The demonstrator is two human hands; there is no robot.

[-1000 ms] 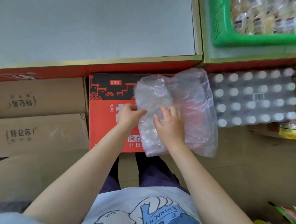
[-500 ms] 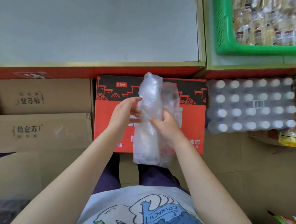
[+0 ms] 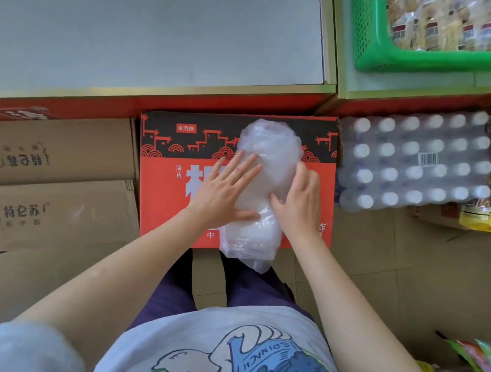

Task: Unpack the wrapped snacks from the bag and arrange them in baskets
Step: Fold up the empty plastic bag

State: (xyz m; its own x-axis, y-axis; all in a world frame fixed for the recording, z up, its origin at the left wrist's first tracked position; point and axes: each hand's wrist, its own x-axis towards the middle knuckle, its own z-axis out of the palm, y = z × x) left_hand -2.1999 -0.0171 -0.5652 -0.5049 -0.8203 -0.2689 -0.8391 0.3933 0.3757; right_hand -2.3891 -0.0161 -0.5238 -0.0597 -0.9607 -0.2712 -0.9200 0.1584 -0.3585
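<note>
Head view: an apparently emptied clear plastic bag (image 3: pixel 268 170) is being flattened on a red carton (image 3: pixel 164 198), pressed by the flat left hand (image 3: pixel 224 193) and held by the curled right hand (image 3: pixel 300 203), likely pending folding away.

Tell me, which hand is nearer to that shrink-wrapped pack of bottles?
The right hand. It curls on the clear plastic bag on the red box, on the side facing the pack of bottles. The left hand lies flat on the bag's far side.
</note>
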